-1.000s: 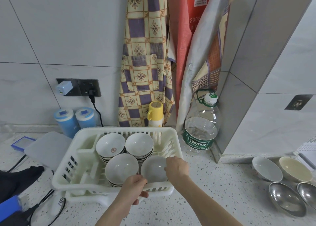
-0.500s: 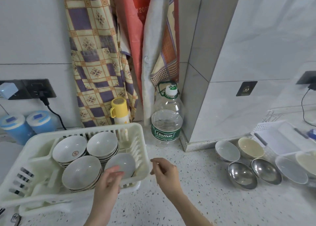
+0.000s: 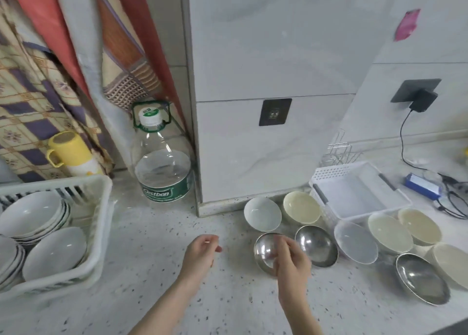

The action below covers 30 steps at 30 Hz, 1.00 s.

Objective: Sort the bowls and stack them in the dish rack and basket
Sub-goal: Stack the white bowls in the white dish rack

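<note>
Steel bowl (image 3: 264, 252) sits right under the right hand (image 3: 291, 261) on the worktop (image 3: 157, 246).
Both hands hold nothing: the right grip hangs loosely curled over the bowl, and the left hand (image 3: 200, 255), beside it, is half curled too. I think this bowl is light, hard and slippery, so pinching its thin rim seems best. White bowls (image 3: 54, 252) already sit stacked in the dish rack (image 3: 101, 223), far to the left of the grip; they look breakable.

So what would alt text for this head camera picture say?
Two empty hands, left hand and right hand, reach over a speckled counter toward loose steel bowls and ceramic bowls. White bowls sit stacked in a dish rack at left; a white basket stands behind the loose bowls.
</note>
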Available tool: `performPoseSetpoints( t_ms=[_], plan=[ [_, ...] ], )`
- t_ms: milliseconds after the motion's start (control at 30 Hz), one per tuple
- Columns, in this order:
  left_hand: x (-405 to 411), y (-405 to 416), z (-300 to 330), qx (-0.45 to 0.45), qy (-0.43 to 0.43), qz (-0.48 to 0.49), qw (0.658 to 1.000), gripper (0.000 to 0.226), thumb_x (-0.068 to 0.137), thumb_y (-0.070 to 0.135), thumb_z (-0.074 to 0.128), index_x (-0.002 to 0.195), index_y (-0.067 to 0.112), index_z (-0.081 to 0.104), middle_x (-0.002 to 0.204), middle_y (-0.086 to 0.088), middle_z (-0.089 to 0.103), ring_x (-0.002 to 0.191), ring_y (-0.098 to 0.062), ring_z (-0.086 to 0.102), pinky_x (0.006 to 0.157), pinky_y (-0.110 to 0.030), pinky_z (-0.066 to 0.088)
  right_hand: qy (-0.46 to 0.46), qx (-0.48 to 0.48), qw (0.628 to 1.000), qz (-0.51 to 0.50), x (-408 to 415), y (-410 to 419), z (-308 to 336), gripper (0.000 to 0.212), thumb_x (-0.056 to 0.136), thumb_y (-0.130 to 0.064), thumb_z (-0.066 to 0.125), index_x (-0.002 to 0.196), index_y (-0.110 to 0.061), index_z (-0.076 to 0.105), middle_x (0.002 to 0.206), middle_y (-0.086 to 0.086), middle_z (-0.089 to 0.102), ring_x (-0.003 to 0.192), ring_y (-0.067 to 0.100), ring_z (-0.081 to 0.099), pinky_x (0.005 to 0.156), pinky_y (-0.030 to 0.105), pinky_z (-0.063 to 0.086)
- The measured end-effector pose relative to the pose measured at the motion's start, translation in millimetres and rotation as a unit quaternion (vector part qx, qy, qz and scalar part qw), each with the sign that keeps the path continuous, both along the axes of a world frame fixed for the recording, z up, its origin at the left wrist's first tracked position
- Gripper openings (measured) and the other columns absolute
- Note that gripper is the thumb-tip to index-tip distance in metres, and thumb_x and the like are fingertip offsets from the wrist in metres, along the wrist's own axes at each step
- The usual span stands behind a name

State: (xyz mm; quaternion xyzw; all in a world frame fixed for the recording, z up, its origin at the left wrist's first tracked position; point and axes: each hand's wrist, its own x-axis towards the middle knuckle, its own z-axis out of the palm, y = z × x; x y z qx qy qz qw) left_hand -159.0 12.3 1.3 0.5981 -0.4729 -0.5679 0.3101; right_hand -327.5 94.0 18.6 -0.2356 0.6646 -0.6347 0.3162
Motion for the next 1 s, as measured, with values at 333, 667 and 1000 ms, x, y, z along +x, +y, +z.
performPoseSetpoints(
  t_ms=[333, 667, 1000],
  plan=[
    [-113, -42, -28, 0.033, -0.060, 0.051, 0.996, 0.030, 0.096, 0.028, 0.059, 0.066, 0.021, 0.054, 0.079, -0.008, 0.059, 0.065, -0.020, 0.046, 0.067, -0.032, 0.037, -0.106, 0.136, 0.976, -0.134, -129, 49, -40, 0.019, 0.090, -0.023, 0.059, 0.080, -0.010, 0.070, 0.059, 0.010, 0.062, 0.046, 0.014, 0.036, 0.050, 0.027, 0.034],
    [-135, -56, -54, 0.126, -0.102, 0.042, 0.986, 0.019, 0.092, 0.018, 0.057, 0.083, 0.005, 0.067, 0.077, -0.014, 0.062, 0.052, -0.018, 0.040, 0.049, -0.026, 0.029, -0.197, 0.201, 0.942, -0.183, -171, 55, -59, 0.030, 0.092, -0.035, 0.057, 0.097, -0.007, 0.065, 0.071, 0.013, 0.070, 0.052, 0.017, 0.042, 0.052, 0.028, 0.034],
    [-121, -63, -44, 0.137, -0.085, 0.061, 0.985, 0.008, 0.088, 0.006, 0.057, 0.087, 0.002, 0.064, 0.078, -0.015, 0.072, 0.050, -0.013, 0.028, 0.036, -0.018, 0.020, -0.210, 0.192, 0.938, -0.197, -180, 40, -56, 0.025, 0.094, -0.030, 0.047, 0.116, -0.017, 0.052, 0.093, -0.001, 0.071, 0.059, 0.017, 0.044, 0.056, 0.027, 0.033]
  ],
)
